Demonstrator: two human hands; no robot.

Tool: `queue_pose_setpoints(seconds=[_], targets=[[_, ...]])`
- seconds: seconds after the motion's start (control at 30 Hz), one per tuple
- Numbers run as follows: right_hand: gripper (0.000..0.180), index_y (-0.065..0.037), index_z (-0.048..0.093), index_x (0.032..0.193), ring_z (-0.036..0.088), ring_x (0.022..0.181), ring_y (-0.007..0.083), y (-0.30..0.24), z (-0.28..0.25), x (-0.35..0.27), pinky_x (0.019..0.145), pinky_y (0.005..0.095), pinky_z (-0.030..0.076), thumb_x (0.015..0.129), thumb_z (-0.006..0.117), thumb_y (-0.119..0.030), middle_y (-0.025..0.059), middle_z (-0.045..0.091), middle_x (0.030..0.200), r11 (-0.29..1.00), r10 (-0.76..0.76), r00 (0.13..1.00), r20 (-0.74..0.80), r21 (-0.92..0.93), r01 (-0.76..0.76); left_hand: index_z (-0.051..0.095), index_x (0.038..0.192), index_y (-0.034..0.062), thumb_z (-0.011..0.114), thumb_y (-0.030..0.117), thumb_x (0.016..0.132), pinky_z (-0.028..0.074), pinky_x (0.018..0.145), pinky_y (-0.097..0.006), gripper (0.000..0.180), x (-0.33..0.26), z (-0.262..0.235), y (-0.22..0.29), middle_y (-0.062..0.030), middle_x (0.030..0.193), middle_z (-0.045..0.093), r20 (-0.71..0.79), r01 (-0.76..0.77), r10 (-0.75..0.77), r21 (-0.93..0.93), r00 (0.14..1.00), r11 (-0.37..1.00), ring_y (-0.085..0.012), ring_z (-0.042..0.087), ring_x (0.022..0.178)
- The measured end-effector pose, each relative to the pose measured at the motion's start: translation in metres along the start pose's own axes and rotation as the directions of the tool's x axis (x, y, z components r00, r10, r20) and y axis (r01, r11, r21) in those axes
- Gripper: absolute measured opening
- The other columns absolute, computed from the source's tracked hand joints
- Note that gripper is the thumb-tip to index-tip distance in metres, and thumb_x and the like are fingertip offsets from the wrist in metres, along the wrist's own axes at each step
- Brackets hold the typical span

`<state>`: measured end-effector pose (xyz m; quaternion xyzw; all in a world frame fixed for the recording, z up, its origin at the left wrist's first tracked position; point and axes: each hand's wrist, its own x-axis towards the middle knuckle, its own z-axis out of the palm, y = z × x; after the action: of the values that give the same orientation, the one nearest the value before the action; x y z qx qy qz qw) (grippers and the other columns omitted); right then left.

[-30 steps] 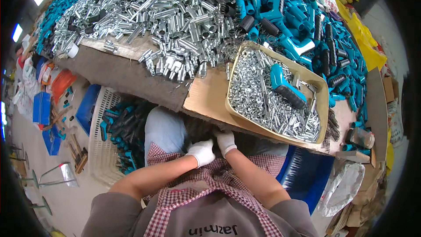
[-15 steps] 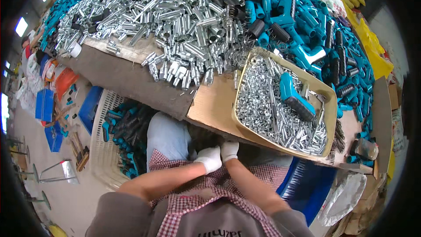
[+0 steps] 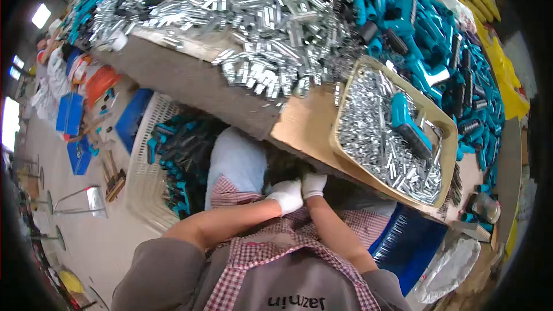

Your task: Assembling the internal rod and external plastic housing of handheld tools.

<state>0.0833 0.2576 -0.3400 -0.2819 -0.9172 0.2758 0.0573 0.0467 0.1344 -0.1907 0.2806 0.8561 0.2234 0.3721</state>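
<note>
Both gloved hands meet under the near edge of the worktop (image 3: 190, 80), above the lap. The left hand (image 3: 286, 196) and right hand (image 3: 314, 184) touch, fingers curled; whether they pinch anything cannot be told. A tray of metal parts (image 3: 345, 112) lies just beyond, right.

Single view only, from a fisheye camera worn on the person's head, looking steeply down over the chest and lap. The landmark is the beige tray (image 3: 440, 124) of small metal parts, upper right of centre, at close range. Straight edges bow toward the rim, and the corners are black. The person's forearms enter from the lower edge and meet just below and left of the tray, tucked under the table edge (image 3: 230, 101). Above and left of the tray, the table top runs to the upper rim. Far left of the tray, the floor (image 3: 86, 236) shows well below. No second view shares the scene.
</note>
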Motion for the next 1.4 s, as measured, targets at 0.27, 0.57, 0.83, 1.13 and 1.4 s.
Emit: queue_pose_setpoints(seconds=[0.27, 0.57, 0.83, 1.13, 1.4], targets=[[0.028, -0.008, 0.07, 0.111, 0.061, 0.113, 0.0361, -0.003, -0.013, 0.009, 0.099, 0.0443, 0.048, 0.095, 0.052, -0.022, 0.0176, 0.065, 0.124, 0.918, -0.054, 0.954, 0.294, 0.391, -0.069, 0.063, 0.112, -0.0007, 0.058, 0.023, 0.081, 0.053, 0.086, -0.049, 0.039, -0.003, -0.023, -0.007, -0.0257, 0.108, 0.069, 0.108, -0.035, 0.02, 0.133, 0.994, 0.99, -0.0416, 0.067, 0.1], [0.036, -0.009, 0.064, 0.124, 0.059, 0.119, 0.0336, -0.031, -0.026, -0.005, 0.101, 0.04, 0.047, 0.089, 0.064, -0.021, 0.016, 0.063, 0.13, 0.93, 0.03, 0.995, 0.094, 0.361, -0.062, 0.064, 0.114, 0.0052, 0.06, 0.021, 0.081, 0.053, 0.085, -0.049, 0.037, 0.01, 0.014, -0.028, -0.0233, 0.108, 0.069, 0.009, -0.022, 0.021, 0.066, 1.0, 0.998, -0.0405, 0.067, 0.099], [0.047, -0.016, 0.059, 0.134, 0.062, 0.115, 0.0321, 0.026, -0.087, -0.009, 0.095, 0.0405, 0.052, 0.087, 0.063, -0.018, 0.0134, 0.064, 0.126, 0.849, -0.373, 0.894, 0.25, -0.297, 0.437, 0.062, 0.129, 0.0087, 0.07, 0.037, 0.079, 0.053, 0.09, -0.043, 0.058, -0.101, -0.165, -0.028, -0.0233, 0.117, 0.066, -0.192, -0.263, 0.262, 0.022, 0.946, 0.965, -0.0374, 0.067, 0.102], [0.032, -0.007, 0.068, 0.117, 0.068, 0.1, 0.0306, 0.066, -0.067, -0.051, 0.09, 0.0349, 0.055, 0.086, 0.065, -0.017, 0.0152, 0.07, 0.113, 0.918, -0.277, 0.957, 0.085, 0.317, 0.238, 0.063, 0.122, -0.0043, 0.073, 0.022, 0.076, 0.051, 0.089, -0.032, 0.054, -0.198, -0.285, -0.152, -0.016, 0.104, 0.071, -0.85, -0.021, -0.121, -0.154, 0.513, 0.988, -0.0206, 0.068, 0.094], [0.03, 0.003, 0.06, 0.121, 0.069, 0.086, 0.0286, -0.037, -0.104, -0.065, 0.07, 0.0384, 0.059, 0.097, 0.056, -0.015, 0.0134, 0.068, 0.105, 0.142, 0.283, 0.837, 0.469, 0.842, -0.52, 0.067, 0.124, 0.0124, 0.075, 0.025, 0.076, 0.05, 0.094, -0.043, 0.05, -0.081, -0.252, -0.337, -0.0189, 0.114, 0.069, -0.81, 0.283, -0.199, -0.043, 0.552, 0.958, -0.0366, 0.065, 0.107]])
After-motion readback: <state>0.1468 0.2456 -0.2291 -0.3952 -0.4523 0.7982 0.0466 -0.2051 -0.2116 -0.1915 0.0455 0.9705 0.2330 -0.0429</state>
